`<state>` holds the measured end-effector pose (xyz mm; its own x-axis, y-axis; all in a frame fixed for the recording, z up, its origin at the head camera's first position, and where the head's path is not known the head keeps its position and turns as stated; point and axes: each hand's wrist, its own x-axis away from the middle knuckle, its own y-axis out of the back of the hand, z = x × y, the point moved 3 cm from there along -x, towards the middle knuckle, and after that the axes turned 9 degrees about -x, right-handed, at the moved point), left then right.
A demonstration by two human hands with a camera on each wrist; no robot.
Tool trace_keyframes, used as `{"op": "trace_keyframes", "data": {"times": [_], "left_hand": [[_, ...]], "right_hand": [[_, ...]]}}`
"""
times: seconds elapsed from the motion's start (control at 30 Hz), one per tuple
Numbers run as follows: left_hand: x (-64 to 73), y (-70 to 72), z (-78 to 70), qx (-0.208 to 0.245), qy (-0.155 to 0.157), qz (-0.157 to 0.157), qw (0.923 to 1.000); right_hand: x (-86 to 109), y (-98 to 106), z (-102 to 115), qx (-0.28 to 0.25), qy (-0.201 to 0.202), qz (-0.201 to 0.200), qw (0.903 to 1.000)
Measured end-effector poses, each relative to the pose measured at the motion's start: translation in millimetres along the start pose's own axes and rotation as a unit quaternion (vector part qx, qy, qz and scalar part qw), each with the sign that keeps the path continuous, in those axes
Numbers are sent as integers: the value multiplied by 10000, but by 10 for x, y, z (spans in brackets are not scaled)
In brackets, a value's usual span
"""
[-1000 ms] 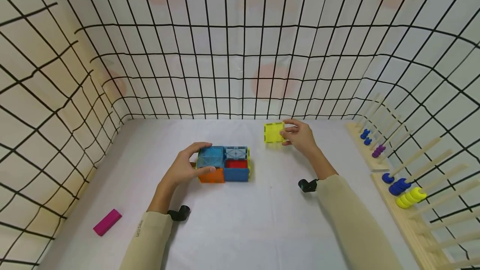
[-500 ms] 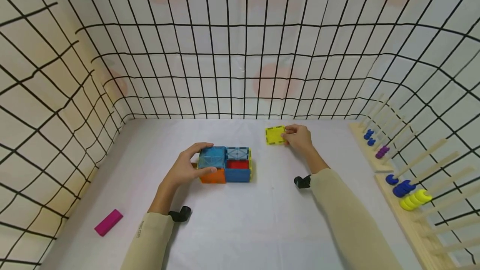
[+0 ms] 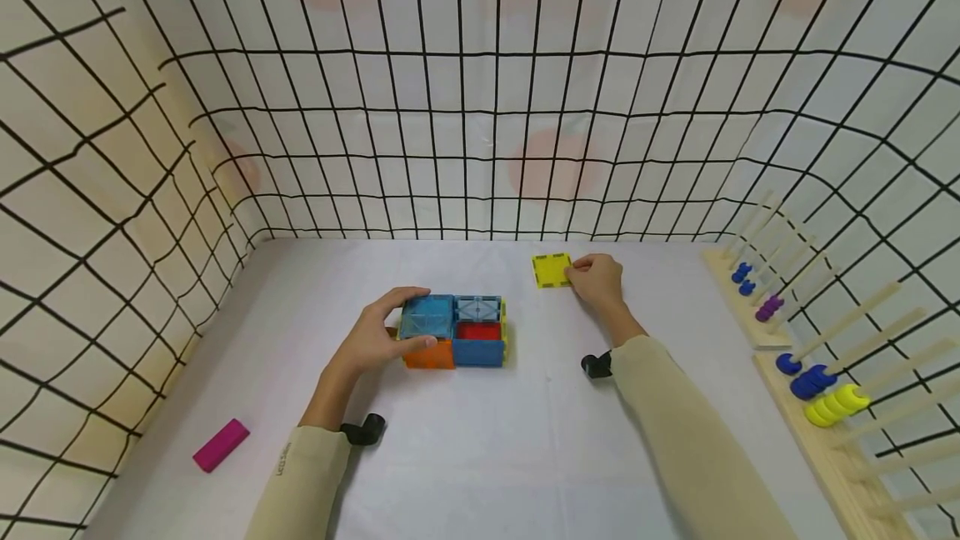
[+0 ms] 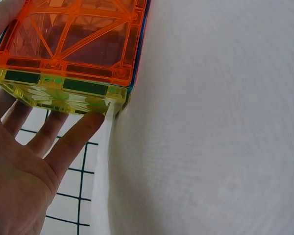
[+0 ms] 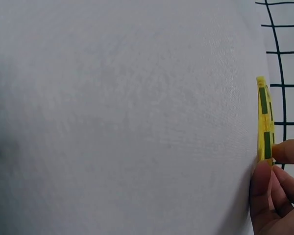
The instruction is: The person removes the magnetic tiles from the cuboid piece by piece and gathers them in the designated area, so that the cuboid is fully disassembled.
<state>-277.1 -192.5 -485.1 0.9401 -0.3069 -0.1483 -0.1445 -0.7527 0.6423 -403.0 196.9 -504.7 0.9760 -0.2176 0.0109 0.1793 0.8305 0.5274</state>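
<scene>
A box of translucent magnetic tiles (image 3: 478, 352) stands left of centre on the white table, with blue tiles on top and orange and blue ones in front. My left hand (image 3: 372, 333) holds its left end, thumb along the front and index finger at the back. In the left wrist view, the other fingers lie against a yellow side tile (image 4: 59, 93) beside an orange tile (image 4: 73, 39). Farther back to the right, my right hand (image 3: 597, 278) pinches the near corner of a yellow square magnetic tile (image 3: 551, 271). The tile appears edge-on in the right wrist view, close over the tabletop.
A magenta block (image 3: 221, 446) lies at the front left. Two wooden peg boards (image 3: 795, 407) with blue, purple and yellow beads line the right side. Black grid netting (image 3: 480, 132) over white cloth encloses the back and sides.
My right hand has lowered the yellow tile from a raised, tilted pose to nearly flat by the table, turning over it. The left hand keeps its hold on the box.
</scene>
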Motion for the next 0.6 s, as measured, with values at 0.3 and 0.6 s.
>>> {"op": "trace_keyframes", "data": {"times": [0.3, 0.6], "left_hand": [[-4, -7, -4, -15, 46, -18, 10000], [-8, -8, -1, 104, -24, 20, 9999]], "right_hand": [[24, 32, 7, 334, 207, -171, 9991], [93, 83, 2, -56, 27, 186, 9998]]}}
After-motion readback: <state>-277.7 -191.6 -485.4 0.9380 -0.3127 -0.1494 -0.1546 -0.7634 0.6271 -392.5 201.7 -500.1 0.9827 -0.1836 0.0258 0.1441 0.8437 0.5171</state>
